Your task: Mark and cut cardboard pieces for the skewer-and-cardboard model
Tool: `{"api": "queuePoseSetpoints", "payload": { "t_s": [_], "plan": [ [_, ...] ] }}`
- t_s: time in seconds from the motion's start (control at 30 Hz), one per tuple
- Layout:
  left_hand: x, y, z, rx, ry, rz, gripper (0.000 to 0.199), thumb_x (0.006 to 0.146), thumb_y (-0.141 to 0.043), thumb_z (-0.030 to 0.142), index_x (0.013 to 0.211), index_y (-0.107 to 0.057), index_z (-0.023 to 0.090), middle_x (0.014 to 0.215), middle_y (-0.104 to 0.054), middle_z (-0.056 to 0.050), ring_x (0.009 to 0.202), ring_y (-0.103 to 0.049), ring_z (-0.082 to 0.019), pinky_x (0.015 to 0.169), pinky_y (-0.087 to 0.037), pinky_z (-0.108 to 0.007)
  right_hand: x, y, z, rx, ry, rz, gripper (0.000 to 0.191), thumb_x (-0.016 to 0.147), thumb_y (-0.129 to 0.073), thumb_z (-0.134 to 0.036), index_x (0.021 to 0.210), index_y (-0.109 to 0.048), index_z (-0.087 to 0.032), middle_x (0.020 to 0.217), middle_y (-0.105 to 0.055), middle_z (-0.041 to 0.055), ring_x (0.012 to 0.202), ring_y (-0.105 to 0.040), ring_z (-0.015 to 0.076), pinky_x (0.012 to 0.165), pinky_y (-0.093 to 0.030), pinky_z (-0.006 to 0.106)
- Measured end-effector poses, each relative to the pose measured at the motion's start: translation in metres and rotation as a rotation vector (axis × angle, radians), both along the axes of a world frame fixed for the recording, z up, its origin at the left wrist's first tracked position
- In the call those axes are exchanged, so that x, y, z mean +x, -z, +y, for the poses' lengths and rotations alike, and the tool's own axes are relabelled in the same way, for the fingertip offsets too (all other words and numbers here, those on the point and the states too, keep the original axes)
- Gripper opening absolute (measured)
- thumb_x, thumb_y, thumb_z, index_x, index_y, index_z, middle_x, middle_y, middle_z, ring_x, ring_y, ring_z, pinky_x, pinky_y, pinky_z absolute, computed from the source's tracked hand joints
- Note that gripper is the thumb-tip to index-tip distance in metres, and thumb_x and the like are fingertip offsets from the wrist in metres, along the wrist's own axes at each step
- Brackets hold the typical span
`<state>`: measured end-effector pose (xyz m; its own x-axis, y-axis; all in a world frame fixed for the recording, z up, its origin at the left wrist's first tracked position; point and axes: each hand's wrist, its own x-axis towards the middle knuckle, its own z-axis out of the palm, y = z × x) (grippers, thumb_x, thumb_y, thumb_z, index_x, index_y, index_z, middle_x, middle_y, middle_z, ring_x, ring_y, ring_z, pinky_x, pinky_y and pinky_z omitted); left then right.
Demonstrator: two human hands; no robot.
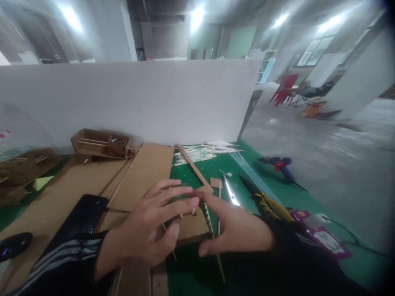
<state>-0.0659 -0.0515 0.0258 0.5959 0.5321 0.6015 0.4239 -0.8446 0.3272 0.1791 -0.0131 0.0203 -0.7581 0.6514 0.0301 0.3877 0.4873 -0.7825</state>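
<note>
Both hands at lower centre of frame, bare, in dark sleeves with pale stripes visible on the left cuff. Left hand [151, 224]: fingers loosely spread, thumb well apart from them; no object seen in its grasp. Right hand [234, 228]: index finger stretched toward the left fingertips, thumb wide of it; nothing visibly held. Cannot tell whether any fingertip touches the work beneath.

Below and between the hands, lower centre: flat, squared brown cardboard block [194, 228], short pale round pegs [194, 211] standing in its top face. At its right edge, a narrow yellowish strip with dark markings [207, 218] lies aslant. Farther right, a slim straight pale stick [219, 205].

Right of centre: scissors with bright metal blades [231, 192]; pliers with dark tapered nose and yellow-and-black handles [267, 203]; beyond these, a dark blue pistol-shaped tool with red detail [281, 165]. Purple-and-white plastic unit [328, 242] with cord, lower right.

Above centre: long brown flat strip [194, 168], beside a loose heap of thin whitish sticks [196, 155].

Left: smooth brown cardboard sheets [148, 168], glossy black rectangular slab [86, 216], rounded black mouse-shaped object [15, 245] at the frame edge. Upper left: open-topped cardboard tray [98, 142], against a smooth white upright panel [148, 98]. Surface under all: green tabletop [305, 191].
</note>
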Motion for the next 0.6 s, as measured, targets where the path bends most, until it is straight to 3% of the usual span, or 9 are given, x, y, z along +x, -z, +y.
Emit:
{"api": "queuePoseSetpoints", "payload": {
  "t_s": [0.07, 0.13, 0.23, 0.33, 0.5, 0.6],
  "plan": [
    [-0.003, 0.000, 0.000, -0.029, 0.004, 0.028, 0.056, 0.083, -0.045, 0.009, 0.137, -0.052, 0.020, 0.145, -0.051, -0.011, 0.140, -0.036, -0.030, 0.113, -0.035, -0.057, 0.007, 0.010, 0.005, -0.083, -0.059, 0.069, 0.115, 0.066, -0.086, -0.050, 0.154, -0.021, -0.014, 0.156, -0.036, 0.0195, 0.143, -0.036, 0.0320, 0.118, -0.030, 0.047],
    [-0.006, 0.000, 0.000, -0.045, 0.008, 0.053, 0.056, 0.085, -0.044, 0.013, 0.140, -0.050, 0.021, 0.150, -0.045, -0.010, 0.144, -0.028, -0.032, 0.114, -0.030, -0.059, 0.014, 0.022, 0.011, -0.121, -0.054, 0.162, 0.110, 0.073, -0.077, -0.060, 0.154, -0.018, -0.015, 0.159, -0.029, 0.0200, 0.147, -0.030, 0.0315, 0.119, -0.026, 0.049],
    [-0.008, 0.000, 0.001, -0.046, -0.003, 0.073, 0.056, 0.087, -0.042, 0.015, 0.142, -0.047, 0.022, 0.154, -0.040, -0.009, 0.146, -0.025, -0.032, 0.115, -0.027, -0.059, 0.021, 0.036, 0.017, -0.110, -0.043, 0.254, 0.095, 0.079, -0.069, -0.065, 0.151, -0.026, -0.020, 0.156, -0.034, 0.0187, 0.145, -0.032, 0.0318, 0.118, -0.026, 0.052],
    [-0.008, -0.001, 0.001, -0.030, -0.005, 0.075, 0.054, 0.088, -0.041, 0.015, 0.141, -0.048, 0.022, 0.153, -0.042, -0.009, 0.146, -0.026, -0.031, 0.115, -0.027, -0.058, 0.020, 0.042, 0.017, -0.098, -0.058, 0.289, 0.093, 0.078, -0.072, -0.062, 0.151, -0.029, -0.023, 0.154, -0.038, 0.0179, 0.143, -0.036, 0.0325, 0.116, -0.027, 0.054],
    [-0.007, 0.000, 0.000, -0.023, -0.011, 0.070, 0.052, 0.090, -0.040, 0.015, 0.140, -0.049, 0.021, 0.152, -0.043, -0.009, 0.146, -0.026, -0.031, 0.116, -0.027, -0.057, 0.011, 0.048, 0.008, -0.023, -0.041, 0.428, 0.076, 0.087, -0.064, -0.058, 0.149, -0.035, -0.026, 0.153, -0.041, 0.0147, 0.141, -0.039, 0.0317, 0.115, -0.029, 0.052],
    [-0.006, 0.002, 0.001, -0.028, -0.019, 0.059, 0.052, 0.089, -0.042, 0.012, 0.140, -0.049, 0.021, 0.150, -0.045, -0.009, 0.145, -0.028, -0.030, 0.115, -0.028, -0.057, 0.008, 0.051, 0.003, 0.006, 0.001, 0.401, 0.077, 0.085, -0.067, -0.055, 0.149, -0.036, -0.024, 0.151, -0.044, 0.0148, 0.138, -0.043, 0.0317, 0.114, -0.033, 0.049]
  ]
}}
